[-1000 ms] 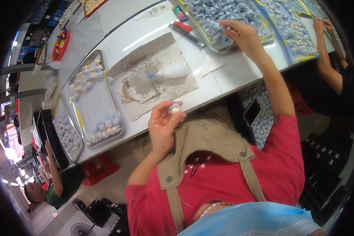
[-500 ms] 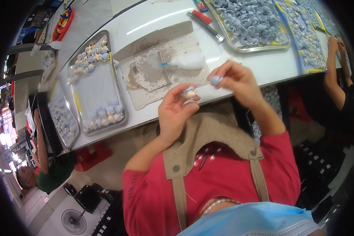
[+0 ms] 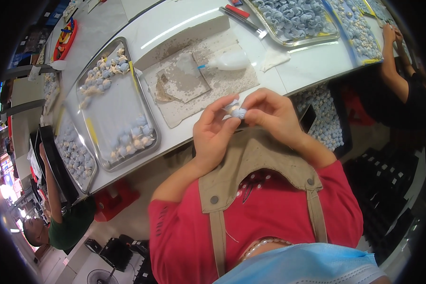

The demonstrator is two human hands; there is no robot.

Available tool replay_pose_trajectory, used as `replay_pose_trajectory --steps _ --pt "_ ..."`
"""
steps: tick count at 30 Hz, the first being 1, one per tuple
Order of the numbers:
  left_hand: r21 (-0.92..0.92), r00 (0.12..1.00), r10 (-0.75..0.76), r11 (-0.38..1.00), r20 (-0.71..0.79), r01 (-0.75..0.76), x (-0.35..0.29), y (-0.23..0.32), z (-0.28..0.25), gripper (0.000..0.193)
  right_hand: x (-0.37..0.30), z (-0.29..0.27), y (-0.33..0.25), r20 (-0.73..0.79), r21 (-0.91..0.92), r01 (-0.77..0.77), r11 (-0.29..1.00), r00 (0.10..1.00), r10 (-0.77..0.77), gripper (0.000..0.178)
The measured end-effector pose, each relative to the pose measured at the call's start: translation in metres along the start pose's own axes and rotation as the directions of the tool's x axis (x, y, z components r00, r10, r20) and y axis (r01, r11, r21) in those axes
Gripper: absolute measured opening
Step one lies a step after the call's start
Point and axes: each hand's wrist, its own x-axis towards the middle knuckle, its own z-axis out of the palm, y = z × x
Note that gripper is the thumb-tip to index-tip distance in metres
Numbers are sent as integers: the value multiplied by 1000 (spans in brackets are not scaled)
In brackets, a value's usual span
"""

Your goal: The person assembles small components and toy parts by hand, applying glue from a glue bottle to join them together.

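Note:
My left hand [image 3: 212, 135] and my right hand [image 3: 275, 119] meet in front of my apron, just off the table edge. Between the fingertips of both is a small blue-and-cream figure piece [image 3: 233, 108]. The left thumb and fingers grip its cream side. My right hand pinches a small rounded blue part [image 3: 239, 114] against it; the fingers partly cover where the two touch. Beyond the hands, a white squeeze bottle [image 3: 232, 60] with a blue tip lies on a stained cardboard sheet [image 3: 180, 111].
At left, a metal tray [image 3: 155, 137] holds blue-and-cream pieces at both ends. Another tray [image 3: 312, 43] of loose blue parts stands at far right, near a silver-and-black pen-like tool [image 3: 244, 22] and a folded white tissue [image 3: 274, 59]. Co-workers sit on both sides.
My right hand has come left with the blue part, bringing it against the piece in my left hand. The view has shifted slightly.

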Motion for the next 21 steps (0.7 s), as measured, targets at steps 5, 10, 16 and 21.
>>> replay_pose_trajectory --steps 5,10,16,21 --pt "67 998 39 997 -54 -35 -8 3 -11 37 6 15 7 190 -676 539 502 786 -589 21" --pt "2 993 46 999 -108 -47 -13 3 -20 37 20 25 23 220 -729 587 351 687 -692 25" --pt "60 994 18 998 -112 -11 -13 1 -27 41 24 27 20 356 -787 602 137 624 -695 25" --pt "139 991 45 990 -127 -27 -9 1 -30 39 24 31 10 370 -807 579 118 650 -664 23"
